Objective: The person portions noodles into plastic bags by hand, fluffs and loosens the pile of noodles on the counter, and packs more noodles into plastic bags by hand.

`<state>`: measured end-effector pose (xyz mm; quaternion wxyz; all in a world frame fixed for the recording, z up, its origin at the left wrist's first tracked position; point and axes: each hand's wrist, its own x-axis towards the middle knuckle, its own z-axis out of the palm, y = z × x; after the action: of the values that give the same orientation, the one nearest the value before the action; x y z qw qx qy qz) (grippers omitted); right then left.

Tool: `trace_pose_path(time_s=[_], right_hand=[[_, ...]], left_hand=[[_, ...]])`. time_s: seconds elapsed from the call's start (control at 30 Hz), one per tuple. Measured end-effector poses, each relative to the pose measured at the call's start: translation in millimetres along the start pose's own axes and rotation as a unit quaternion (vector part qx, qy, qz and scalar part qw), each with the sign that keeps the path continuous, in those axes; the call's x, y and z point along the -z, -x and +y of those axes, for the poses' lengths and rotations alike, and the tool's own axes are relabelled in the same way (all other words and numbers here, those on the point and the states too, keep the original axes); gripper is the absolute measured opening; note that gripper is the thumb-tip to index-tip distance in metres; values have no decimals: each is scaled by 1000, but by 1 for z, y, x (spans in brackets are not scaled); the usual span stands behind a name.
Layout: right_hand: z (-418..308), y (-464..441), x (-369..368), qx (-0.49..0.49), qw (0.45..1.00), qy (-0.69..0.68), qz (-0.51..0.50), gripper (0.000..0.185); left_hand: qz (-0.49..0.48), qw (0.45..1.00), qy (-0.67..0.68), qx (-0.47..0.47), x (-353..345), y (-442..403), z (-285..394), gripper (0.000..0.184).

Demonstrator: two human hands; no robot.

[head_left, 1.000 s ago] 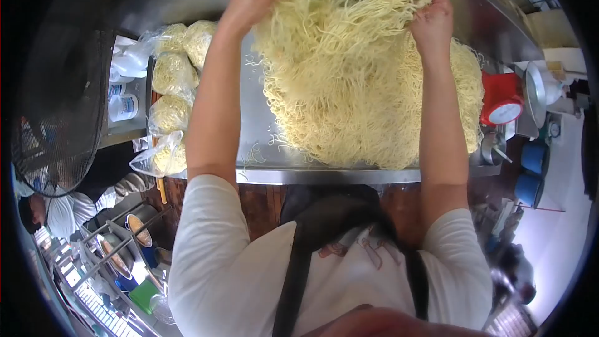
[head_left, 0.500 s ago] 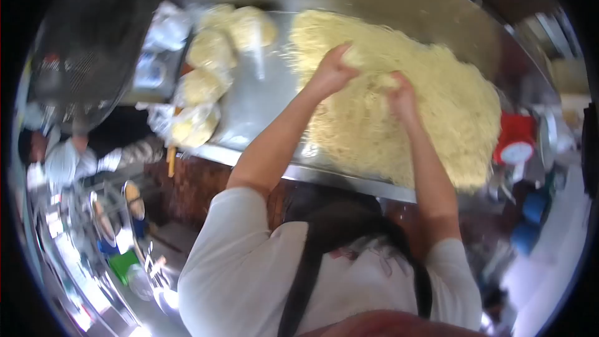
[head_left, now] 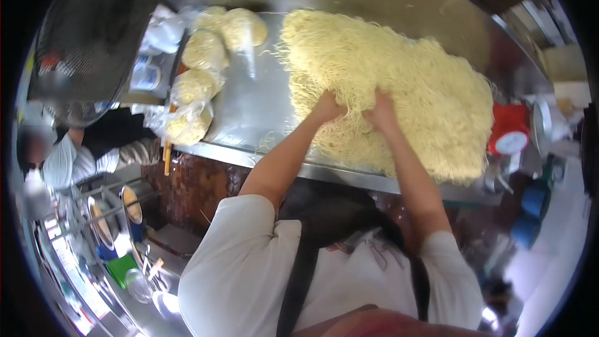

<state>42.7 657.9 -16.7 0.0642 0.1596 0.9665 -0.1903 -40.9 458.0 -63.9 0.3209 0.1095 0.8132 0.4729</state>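
Note:
A wide, thick heap of pale yellow noodles [head_left: 430, 100] covers the right part of a metal worktop [head_left: 249, 112]. Near the front of the heap, my left hand [head_left: 329, 108] is sunk into the strands, its fingers curled round some and partly buried. A short way to its right, my right hand [head_left: 382, 114] grips noodles too, thumb toward the left hand and fingertips hidden among the strands. Loose noodles hang between both hands.
Several clear plastic bags of noodles [head_left: 204, 50] line the worktop's left end. A red scale with a white dial [head_left: 510, 130] stands beyond the right end. Another person [head_left: 78, 159] is at far left, near a rack with pans [head_left: 131, 205].
Both hands have come down toward the front edge of the heap, nearer my body. The clumps they held higher up now merge with the noodles below.

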Motion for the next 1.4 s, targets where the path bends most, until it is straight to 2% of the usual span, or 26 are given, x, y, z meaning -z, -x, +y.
trace_pose_path(time_s=[0.03,0.07,0.1,0.13,0.17,0.2,0.27,0.3,0.4,0.47,0.5,0.6,0.67,0.77,0.8,0.83,0.9,0.97,1.0,1.07,1.1,1.17,1.23,1.27,1.33,1.4], right_hand=[[8,-8,-26,18,998,26,58,84],[14,-25,-26,35,994,-60,89,80],[16,-35,-25,53,980,-148,121,76],[-12,-24,21,-11,971,-237,39,72],[-47,-19,75,-23,961,-272,34,68],[-83,-13,129,-36,951,-306,29,64],[-105,-8,180,49,926,-349,135,60],[-105,-4,190,100,893,-406,166,60],[-66,-24,171,195,912,-278,229,61],[-52,1,167,43,983,-177,2,70],[-27,11,134,130,990,-51,22,73],[-12,55,52,-18,994,28,-107,80],[-3,55,-15,-26,995,3,-95,72],[-2,30,-30,4,986,-158,-46,58],[-22,27,6,8,978,-205,-38,53],[-42,23,41,12,967,-251,-28,48],[-71,30,86,130,902,-412,3,64],[-78,47,125,157,926,-339,59,77],[-77,59,132,165,935,-301,85,84],[-13,70,111,142,961,-234,27,93],[20,69,97,133,971,-198,2,97],[48,89,73,-48,997,19,-64,88],[70,78,-22,12,996,88,-18,76],[71,70,-51,43,992,121,5,71],[26,44,-30,-71,990,-27,-122,60],[11,40,1,-41,977,-108,-182,55]], left_hand=[[-31,997,60,45,3,8,20,94],[-33,984,165,51,18,16,44,90],[1,985,170,-4,34,17,56,89],[54,983,176,23,65,47,113,88],[157,982,97,38,90,67,153,87],[133,977,157,-49,121,64,150,88],[74,941,277,-181,166,100,205,89],[68,964,213,-143,170,97,201,88],[83,988,-39,-122,174,66,168,84],[135,928,-269,-220,138,33,67,83],[133,946,-233,-183,126,38,51,85],[124,986,-76,-78,38,46,-29,91],[123,960,-249,-41,-27,49,-2,87],[67,982,174,-27,-28,9,-15,83],[54,983,175,14,12,39,48,76],[91,971,217,-40,41,55,84,69],[69,931,340,-111,92,87,119,53],[150,964,55,-213,124,70,90,57],[152,973,-80,-155,126,66,67,60],[148,928,-339,-38,118,54,23,67],[183,917,-353,-34,100,66,27,76],[170,952,-240,-87,54,63,-4,82],[141,931,-326,-82,-24,66,-12,84],[28,896,-443,-35,-35,72,26,82],[-23,926,-372,-60,-37,53,-1,75],[-18,965,-258,-39,-6,56,-3,61]])
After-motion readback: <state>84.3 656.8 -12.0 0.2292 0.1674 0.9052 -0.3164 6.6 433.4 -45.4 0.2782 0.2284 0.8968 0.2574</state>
